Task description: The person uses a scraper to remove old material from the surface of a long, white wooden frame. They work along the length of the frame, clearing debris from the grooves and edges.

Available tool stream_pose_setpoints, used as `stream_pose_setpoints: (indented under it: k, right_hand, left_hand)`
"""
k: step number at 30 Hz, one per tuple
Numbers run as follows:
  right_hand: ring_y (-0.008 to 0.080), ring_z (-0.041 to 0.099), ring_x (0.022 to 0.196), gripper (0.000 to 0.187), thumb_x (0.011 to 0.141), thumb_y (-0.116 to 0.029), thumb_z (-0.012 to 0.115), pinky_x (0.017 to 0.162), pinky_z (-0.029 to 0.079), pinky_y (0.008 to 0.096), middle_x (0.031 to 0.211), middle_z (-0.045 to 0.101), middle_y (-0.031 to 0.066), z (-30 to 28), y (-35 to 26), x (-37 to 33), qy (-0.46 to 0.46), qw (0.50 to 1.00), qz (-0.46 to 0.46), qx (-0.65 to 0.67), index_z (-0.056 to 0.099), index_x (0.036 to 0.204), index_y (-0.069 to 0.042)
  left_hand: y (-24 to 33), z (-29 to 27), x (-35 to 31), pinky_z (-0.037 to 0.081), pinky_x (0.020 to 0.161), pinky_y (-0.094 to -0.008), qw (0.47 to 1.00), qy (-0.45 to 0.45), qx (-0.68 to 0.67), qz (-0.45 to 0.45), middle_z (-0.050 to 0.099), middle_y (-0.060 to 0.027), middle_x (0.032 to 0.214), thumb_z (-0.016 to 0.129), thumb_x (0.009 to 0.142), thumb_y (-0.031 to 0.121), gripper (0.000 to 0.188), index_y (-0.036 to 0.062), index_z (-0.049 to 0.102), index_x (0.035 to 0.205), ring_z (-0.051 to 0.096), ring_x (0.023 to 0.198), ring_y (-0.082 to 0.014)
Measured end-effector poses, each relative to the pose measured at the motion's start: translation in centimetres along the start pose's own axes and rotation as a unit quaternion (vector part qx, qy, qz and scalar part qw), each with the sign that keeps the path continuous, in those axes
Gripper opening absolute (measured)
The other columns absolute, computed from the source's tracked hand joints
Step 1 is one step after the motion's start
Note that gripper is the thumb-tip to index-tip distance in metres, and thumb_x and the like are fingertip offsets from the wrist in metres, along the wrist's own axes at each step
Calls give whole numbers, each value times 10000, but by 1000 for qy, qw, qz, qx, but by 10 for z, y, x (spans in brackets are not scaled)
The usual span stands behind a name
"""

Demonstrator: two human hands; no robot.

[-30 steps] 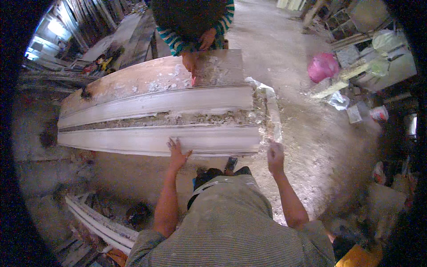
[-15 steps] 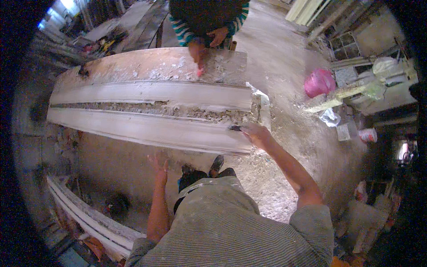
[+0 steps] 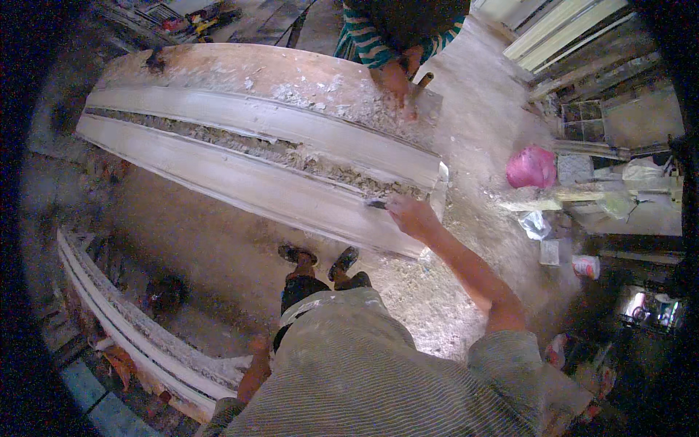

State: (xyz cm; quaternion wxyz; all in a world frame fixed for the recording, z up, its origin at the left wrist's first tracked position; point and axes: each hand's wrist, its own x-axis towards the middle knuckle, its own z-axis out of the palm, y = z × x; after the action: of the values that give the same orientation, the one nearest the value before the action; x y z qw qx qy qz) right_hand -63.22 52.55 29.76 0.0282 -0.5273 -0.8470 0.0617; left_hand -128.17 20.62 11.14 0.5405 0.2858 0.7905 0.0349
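While my right fingers (image 3: 395,207) grasp a dark tool (image 3: 376,204) protruding leftward over the pale strip (image 3: 291,197), I judge this tool light, stiff, best held rearward; whether left fingers (image 3: 258,344) grasp, I cannot tell.

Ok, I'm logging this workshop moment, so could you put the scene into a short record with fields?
Right hand: holds small dark tool at near white strip's inner edge
Left hand: low by the person's side, blurred
Table: near strip, far white strip, crumbs between
Co-worker's hand: at table's far side
Right background: pink bag
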Motion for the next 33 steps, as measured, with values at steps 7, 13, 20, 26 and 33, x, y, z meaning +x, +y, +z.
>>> stream_pose_setpoints:
  k: [7,13,20,26,33]
  right_hand:
    - [304,714,844,184,958,-233,655,704,605,412,1049,695,74,-38,10,-52,-26,998,57,9,731,1103,-148]
    - [308,719,873,200,958,-261,666,717,604,434,1050,700,78,-15,-29,14,-58,994,93,-16,740,1120,-168]
    - [314,716,857,180,951,-264,685,710,602,442,1053,699,84,-31,-43,10,-2,993,120,-20,751,1086,-164]
    - [300,724,906,188,931,-239,711,730,607,432,1123,711,82,-38,-40,36,-7,997,72,27,750,1095,-157]
    - [276,719,986,246,909,-214,735,753,613,415,1157,718,78,-10,-36,78,-21,999,-40,-8,746,1151,-167]
  left_hand:
    - [68,-9,101,373,1155,-440,987,34,-65,140,537,-171,1480,652,983,341,583,116,516,1503,510,1351,-329]
    - [142,-38,156,411,1133,-417,954,-20,-231,188,582,-148,1446,622,1012,384,549,99,552,1477,549,1317,-317]
    - [140,-52,154,414,1123,-447,976,44,50,209,634,-153,1392,606,1008,418,547,75,591,1433,582,1289,-324]
    - [72,-32,137,428,1103,-447,993,7,30,113,688,-169,1309,596,997,496,561,70,658,1357,617,1237,-323]
    - [47,-22,129,450,1072,-434,997,-9,-37,70,695,-153,1287,608,997,451,520,67,665,1344,629,1213,-305]
